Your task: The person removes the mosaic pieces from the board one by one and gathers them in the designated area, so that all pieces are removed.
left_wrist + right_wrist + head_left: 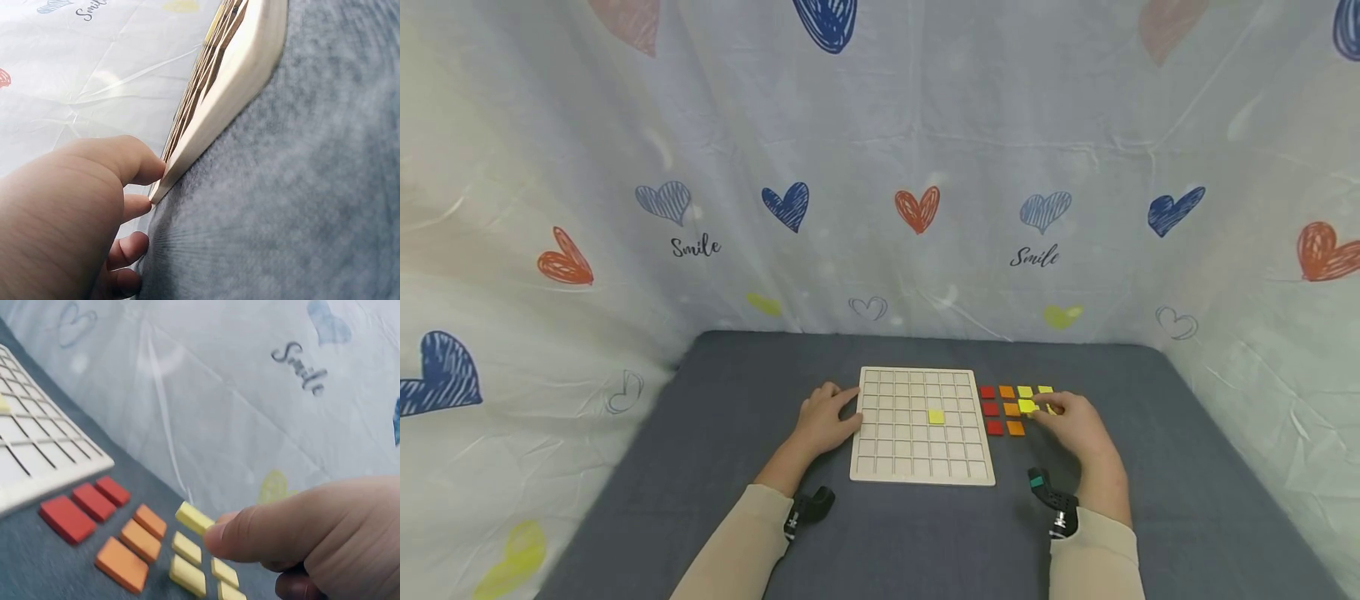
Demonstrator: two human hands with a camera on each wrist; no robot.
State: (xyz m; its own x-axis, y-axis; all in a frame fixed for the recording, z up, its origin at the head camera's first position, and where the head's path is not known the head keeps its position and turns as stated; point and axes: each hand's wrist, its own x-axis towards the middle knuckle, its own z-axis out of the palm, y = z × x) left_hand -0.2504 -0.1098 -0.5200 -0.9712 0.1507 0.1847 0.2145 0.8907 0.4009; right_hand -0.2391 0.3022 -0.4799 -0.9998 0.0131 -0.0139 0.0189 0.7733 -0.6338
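Grey surface [700,500] carries all items. Wooden grid board [880,467] lies between the hands; the left hand [823,421] rests with relaxed fingers against its left edge. One yellow tile [936,417] sits in a cell; every other cell is bare, so work is judged barely begun. Right hand [1078,425] pinches a second yellow tile [194,517], lifted above the sorted red tiles [991,409], orange tiles [1011,410] and yellow ones remaining.

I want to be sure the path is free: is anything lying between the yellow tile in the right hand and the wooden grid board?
Yes. The right hand pinches a yellow tile, and the orange tiles and red tiles lie on the cloth between it and the grid board. They are flat. The left hand touches the board's far side.
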